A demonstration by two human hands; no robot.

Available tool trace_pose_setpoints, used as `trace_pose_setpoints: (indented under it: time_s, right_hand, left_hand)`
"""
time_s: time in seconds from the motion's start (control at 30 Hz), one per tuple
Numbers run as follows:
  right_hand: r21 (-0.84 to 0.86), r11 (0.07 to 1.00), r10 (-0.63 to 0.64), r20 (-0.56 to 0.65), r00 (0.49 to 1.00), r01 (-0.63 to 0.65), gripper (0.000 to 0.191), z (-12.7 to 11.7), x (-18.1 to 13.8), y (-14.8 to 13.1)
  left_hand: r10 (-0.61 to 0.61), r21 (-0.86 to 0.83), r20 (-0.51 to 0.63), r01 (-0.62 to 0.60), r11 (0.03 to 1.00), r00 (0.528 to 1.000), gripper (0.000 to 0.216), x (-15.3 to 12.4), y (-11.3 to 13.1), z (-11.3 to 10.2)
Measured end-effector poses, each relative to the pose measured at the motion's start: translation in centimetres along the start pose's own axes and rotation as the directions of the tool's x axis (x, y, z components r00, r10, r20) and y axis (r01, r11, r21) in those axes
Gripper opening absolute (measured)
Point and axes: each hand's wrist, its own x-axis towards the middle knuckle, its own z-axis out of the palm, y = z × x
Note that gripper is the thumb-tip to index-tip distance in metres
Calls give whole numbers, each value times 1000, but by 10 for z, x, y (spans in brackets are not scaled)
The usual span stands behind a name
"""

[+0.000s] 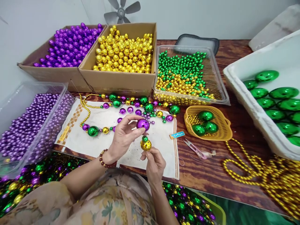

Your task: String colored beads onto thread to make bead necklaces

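Between thumb and fingers, my left hand (123,134) grips a large shiny purple bead (142,124) above the white cloth. Just below it, my right hand (155,164) pinches at the underside of a gold bead (145,145), with a small green bead (145,138) sitting on top. Whether a needle or thread runs through them I cannot tell. A partly strung garland of purple, green and gold beads (93,131) loops over the cloth (138,157) behind my hands. Loose purple beads (130,109) lie inside the loop.
Cardboard boxes hold purple beads (72,47) and gold beads (124,51). Clear tubs stand left (50,125) and back right (220,78). A yellow basket (225,125), pink thread snips (197,150), gold bead strands (269,175) and a foam box (236,84) of green beads lie rightward.
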Motion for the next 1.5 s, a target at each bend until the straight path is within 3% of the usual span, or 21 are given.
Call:
trace_pose_setpoints:
  time_s: [0.17, 0.33, 0.5, 0.7, 0.9, 1.03, 1.13, 1.23, 1.3, 1.43, 1.5]
  right_hand:
    - [50, 997, 58, -36, 998, -56, 11, 11, 7, -5]
    - [97, 989, 112, 43, 993, -115, 9, 11, 10, -12]
    - [124, 974, 198, -64, 978, -189, 14, 5, 14, -5]
    - [191, 954, 259, -152, 954, -229, 23, 6, 16, 4]
    - [256, 940, 257, -102, 961, -224, 32, -11, 21, 3]
    - [276, 934, 262, -95, 960, -227, 36, -31, 22, 1]
    - [328, 914, 289, -111, 951, -240, 37, -43, 19, -2]
    - [364, 899, 302, -117, 946, -242, 36, -53, 14, -5]
    - [373, 897, 306, -131, 943, -239, 36, -59, 12, -5]
    - [389, 887, 328, -149, 933, -250, 35, -70, 11, -1]
    - [399, 881, 335, -147, 931, -254, 35, -74, 12, 3]
  left_hand:
    - [-27, -4, -30, 27, 1000, 999, 28, 1, -7, -3]
    - [-45, -23, -59, 43, 999, 997, 27, 5, -8, -4]
    - [-129, -77, -42, 126, 989, 991, 32, 4, -14, -1]
    - [-211, 9, 0, 211, 977, 977, 33, 6, -27, -3]
    - [-183, 188, 189, 147, 971, 965, 34, 6, -20, -1]
    - [-187, 291, 269, 105, 951, 945, 42, 26, -27, -2]
    - [-158, 557, 305, -42, 829, 939, 32, 55, -48, 2]
    - [-159, 747, 451, -275, 605, 878, 14, 84, -70, 16]
    - [-114, 758, 516, -391, 522, 849, 13, 103, -77, 33]
    - [176, 721, 545, -566, 400, 819, 23, 157, -67, 74]
    - [177, 776, 539, -567, 276, 824, 27, 195, -61, 93]
